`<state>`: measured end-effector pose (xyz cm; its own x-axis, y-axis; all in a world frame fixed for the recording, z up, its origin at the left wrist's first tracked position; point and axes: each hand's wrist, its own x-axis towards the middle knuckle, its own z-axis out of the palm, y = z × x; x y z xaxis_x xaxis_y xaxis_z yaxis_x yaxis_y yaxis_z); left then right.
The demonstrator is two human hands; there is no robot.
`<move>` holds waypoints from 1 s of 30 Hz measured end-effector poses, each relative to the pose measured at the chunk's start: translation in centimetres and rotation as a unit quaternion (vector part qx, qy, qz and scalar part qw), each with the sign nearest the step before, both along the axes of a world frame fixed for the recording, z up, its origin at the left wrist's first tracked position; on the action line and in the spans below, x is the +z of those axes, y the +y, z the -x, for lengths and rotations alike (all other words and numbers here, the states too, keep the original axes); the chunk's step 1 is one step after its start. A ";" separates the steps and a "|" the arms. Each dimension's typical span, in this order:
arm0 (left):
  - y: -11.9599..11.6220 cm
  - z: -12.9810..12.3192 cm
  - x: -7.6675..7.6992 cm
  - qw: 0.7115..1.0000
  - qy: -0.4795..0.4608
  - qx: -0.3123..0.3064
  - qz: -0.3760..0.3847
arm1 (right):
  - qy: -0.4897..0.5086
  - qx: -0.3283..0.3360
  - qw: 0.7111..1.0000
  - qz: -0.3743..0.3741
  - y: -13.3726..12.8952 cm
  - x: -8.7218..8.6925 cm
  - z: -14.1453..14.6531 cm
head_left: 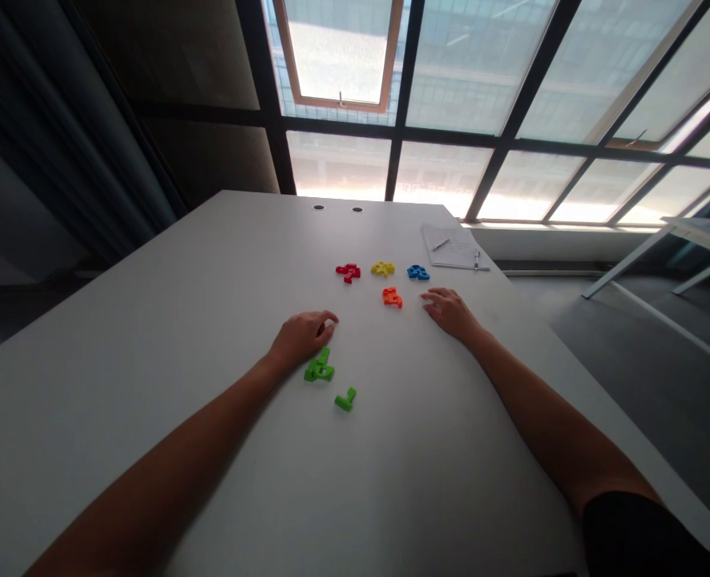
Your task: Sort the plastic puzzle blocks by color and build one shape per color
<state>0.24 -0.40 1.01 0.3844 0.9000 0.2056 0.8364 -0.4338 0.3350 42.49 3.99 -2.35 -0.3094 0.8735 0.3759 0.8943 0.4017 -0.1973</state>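
My left hand (304, 335) rests on the white table with its fingers loosely curved and nothing visible in them. Just below it lies a green block piece (319, 367), and a smaller green T-shaped piece (346, 400) sits nearer to me. On the right, my right hand (448, 309) lies with fingers stretched toward an orange piece (392, 297), apart from it. Beyond that hand is a blue piece (418, 272). A yellow piece (382, 269) and a red piece (348, 272) complete the far row.
The white table (223, 272) stretches toward a wall of windows. Papers (451, 248) with pens lie near its far right edge. Two round cable holes (357, 210) are set at the far end. Another white table (703, 232) stands to the right, and a dark curtain (72, 104) hangs left.
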 end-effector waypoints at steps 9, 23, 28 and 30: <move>0.1 0.1 -0.2 1.000 -0.001 -0.003 -0.001 | -0.001 0.005 1.000 -0.011 0.2 0.0 0.1; 0.1 0.0 -0.2 1.000 -0.004 0.002 0.002 | -0.005 0.176 0.983 -0.046 -4.7 4.3 7.8; 0.1 0.0 -0.3 1.000 -0.003 -0.002 -0.008 | 0.025 0.418 0.908 0.007 -10.4 4.9 14.8; 0.1 0.0 -0.4 1.000 -0.002 -0.001 -0.012 | 0.023 0.459 0.888 0.022 -11.9 4.8 16.2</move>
<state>0.20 -0.28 0.65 0.3859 0.8940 0.2278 0.8342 -0.4436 0.3275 26.34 -7.95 2.49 -0.8839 0.2745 0.3786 0.1843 0.9485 -0.2575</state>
